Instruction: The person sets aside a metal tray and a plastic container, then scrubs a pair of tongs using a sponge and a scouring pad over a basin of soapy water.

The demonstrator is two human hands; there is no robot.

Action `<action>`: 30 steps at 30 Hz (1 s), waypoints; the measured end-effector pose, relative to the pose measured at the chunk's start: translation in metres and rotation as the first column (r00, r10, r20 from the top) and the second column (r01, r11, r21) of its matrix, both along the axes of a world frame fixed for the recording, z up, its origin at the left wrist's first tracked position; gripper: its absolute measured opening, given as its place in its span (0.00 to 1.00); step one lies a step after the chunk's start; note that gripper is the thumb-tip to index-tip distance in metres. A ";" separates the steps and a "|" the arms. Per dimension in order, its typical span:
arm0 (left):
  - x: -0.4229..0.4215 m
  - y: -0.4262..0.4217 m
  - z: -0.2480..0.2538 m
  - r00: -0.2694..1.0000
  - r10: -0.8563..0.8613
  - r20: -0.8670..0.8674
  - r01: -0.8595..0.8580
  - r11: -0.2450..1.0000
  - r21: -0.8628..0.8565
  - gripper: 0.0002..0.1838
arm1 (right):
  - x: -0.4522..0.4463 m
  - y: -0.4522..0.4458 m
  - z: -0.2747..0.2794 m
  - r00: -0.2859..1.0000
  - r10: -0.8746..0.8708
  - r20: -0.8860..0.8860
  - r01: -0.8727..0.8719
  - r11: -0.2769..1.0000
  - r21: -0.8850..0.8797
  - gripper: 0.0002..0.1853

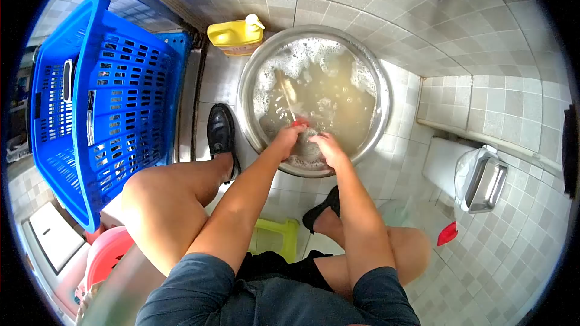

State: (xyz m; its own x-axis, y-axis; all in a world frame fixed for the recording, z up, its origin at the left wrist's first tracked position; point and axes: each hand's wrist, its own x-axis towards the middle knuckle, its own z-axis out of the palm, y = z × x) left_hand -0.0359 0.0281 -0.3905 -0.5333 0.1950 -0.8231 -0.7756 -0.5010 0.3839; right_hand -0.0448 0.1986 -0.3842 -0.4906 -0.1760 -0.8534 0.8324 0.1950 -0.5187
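A wide metal basin [244, 105] holds cloudy, brownish water with foam round its edge. Both of my hands are at the near side of the basin, partly in the water. My left hand [288, 139] is closed beside a small red thing [299, 123], its fingertips hidden. Close by on the right, my right hand [327, 148] is curled at the water's surface, and what its fingers hold is hidden by the murky water. A pale, long piece [288, 92] shows in the water beyond my left hand; its kind is unclear.
A yellow jug with a white cap [235, 36] stands against the tiled wall behind the basin. On the left is a large blue plastic basket [130, 78]. A metal tray [487, 184] is at the right. A yellow-green stool [289, 238] sits beneath me.
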 end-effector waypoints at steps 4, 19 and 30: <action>-0.001 0.002 -0.005 0.997 0.035 0.062 -0.035 0.999 -0.005 0.16 | -0.010 0.006 0.022 0.990 0.053 0.128 -0.049 0.998 -0.030 0.19; 0.024 0.011 0.086 0.997 -0.073 -0.032 0.067 0.983 -0.169 0.14 | 0.002 0.023 0.039 0.742 -0.597 -0.305 0.650 0.752 0.111 0.17; 0.065 0.008 0.154 0.997 -0.065 -0.033 0.063 0.995 -0.082 0.22 | 0.020 0.005 0.024 0.781 -0.531 -0.329 0.580 0.812 0.065 0.23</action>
State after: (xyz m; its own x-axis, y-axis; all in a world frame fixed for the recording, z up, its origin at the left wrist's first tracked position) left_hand 0.0289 0.0359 -0.2363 -0.5508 0.1631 -0.8185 -0.7904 -0.4170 0.4488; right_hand -0.0251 0.2038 -0.3598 -0.6840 0.3235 -0.6538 0.6421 -0.1583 -0.7501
